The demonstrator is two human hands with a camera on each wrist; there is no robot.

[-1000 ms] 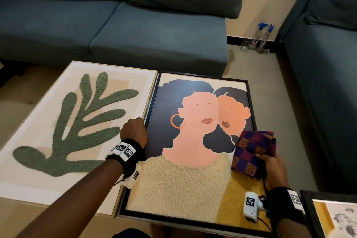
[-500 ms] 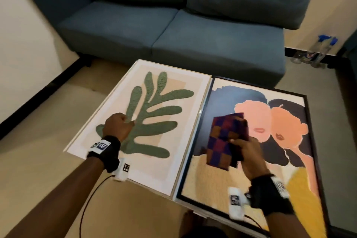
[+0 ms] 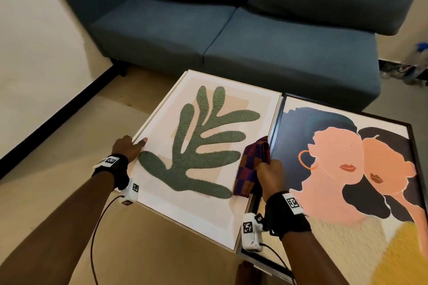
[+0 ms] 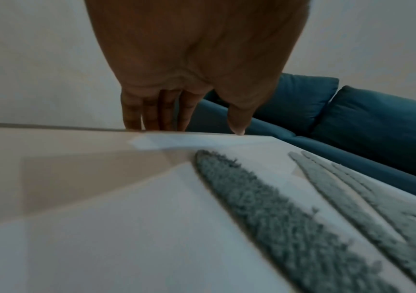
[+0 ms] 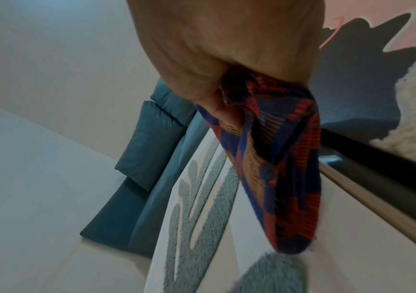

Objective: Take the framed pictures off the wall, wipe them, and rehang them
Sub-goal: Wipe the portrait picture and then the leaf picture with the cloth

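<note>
At centre, my right fingers (image 5: 215,111) clutch the cloth (image 3: 251,169) on the leaf picture (image 3: 208,136), left fingers (image 4: 152,111) grip its edge; rehanging remains.

The head view looks forward and down from above the near edge of the leaf picture (image 3: 203,146). It takes in the whole picture, the sofa (image 3: 208,37) beyond it and the portrait picture (image 3: 347,169) just beside its right edge. The left wrist view skims very low over the leaf picture's surface, facing along the left hand (image 4: 189,59) at its left edge. The right wrist view hangs close above its right edge, facing along the right hand (image 5: 227,49) and cloth (image 5: 277,158). All three views share the leaf picture's green shape and the sofa.
</note>
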